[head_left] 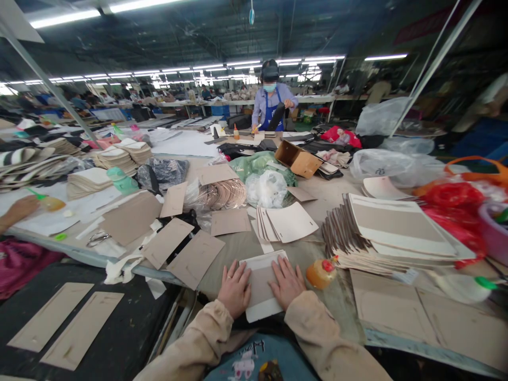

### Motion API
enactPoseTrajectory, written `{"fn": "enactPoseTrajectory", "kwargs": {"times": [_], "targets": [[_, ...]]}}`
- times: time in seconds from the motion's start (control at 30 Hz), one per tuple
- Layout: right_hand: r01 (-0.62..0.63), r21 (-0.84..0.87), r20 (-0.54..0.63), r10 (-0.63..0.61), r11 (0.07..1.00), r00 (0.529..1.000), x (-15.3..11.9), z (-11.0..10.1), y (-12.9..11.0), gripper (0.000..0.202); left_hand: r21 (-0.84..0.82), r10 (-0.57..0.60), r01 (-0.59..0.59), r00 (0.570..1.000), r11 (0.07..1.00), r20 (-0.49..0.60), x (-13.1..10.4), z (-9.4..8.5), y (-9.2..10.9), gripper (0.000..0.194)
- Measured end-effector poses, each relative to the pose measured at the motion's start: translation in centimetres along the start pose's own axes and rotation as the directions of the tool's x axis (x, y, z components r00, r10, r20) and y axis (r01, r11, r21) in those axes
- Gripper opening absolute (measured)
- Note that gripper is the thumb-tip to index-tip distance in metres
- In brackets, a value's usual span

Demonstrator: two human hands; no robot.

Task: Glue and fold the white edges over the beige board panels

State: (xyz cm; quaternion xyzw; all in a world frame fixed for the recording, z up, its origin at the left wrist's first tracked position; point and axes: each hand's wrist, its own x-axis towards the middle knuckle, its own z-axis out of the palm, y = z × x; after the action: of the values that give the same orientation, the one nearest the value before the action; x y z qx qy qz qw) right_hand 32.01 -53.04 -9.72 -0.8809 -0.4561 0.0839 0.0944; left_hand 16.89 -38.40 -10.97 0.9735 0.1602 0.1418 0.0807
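Observation:
A white panel with a grey-beige middle piece (261, 287) lies flat on the table right in front of me. On its left edge rests my left hand (235, 287), fingers stretched out. My right hand (286, 281) lies flat on the panel's right side, fingers spread. Just right of that hand stands a squeeze bottle of amber liquid with a red cap (321, 273). Beyond the panel are a few fanned white sheets (291, 221). Several loose grey-beige boards (197, 258) lie to the left.
A tall stack of panels (400, 225) stands at the right, near a clear bottle with a green cap (464, 287). Two boards (81, 330) lie on a black surface at lower left. Another person's hand (24, 209) holds a bottle at far left. A masked co-worker (273, 103) stands across the table.

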Motion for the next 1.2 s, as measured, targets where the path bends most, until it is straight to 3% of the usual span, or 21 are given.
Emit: {"fn": "enactPoseTrajectory", "kwargs": {"times": [0.47, 0.83, 1.2], "targets": [[-0.003, -0.029, 0.019, 0.004, 1.0, 1.0, 0.0, 0.0, 0.1, 0.057, 0.039, 0.017, -0.017, 1.0, 0.999, -0.011, 0.0, 0.0, 0.1, 0.04], [0.053, -0.052, -0.098, -0.058, 0.997, 0.994, 0.0, 1.5, 1.0, 0.055, 0.037, 0.026, -0.026, 0.999, 0.999, -0.018, 0.0, -0.3, 0.1, 0.039], [0.052, -0.094, -0.123, -0.063, 0.994, 0.99, 0.0, 0.8, 0.6, 0.053, 0.029, 0.017, -0.017, 1.0, 0.999, 0.013, 0.1, -0.2, 0.0, 0.04]]}}
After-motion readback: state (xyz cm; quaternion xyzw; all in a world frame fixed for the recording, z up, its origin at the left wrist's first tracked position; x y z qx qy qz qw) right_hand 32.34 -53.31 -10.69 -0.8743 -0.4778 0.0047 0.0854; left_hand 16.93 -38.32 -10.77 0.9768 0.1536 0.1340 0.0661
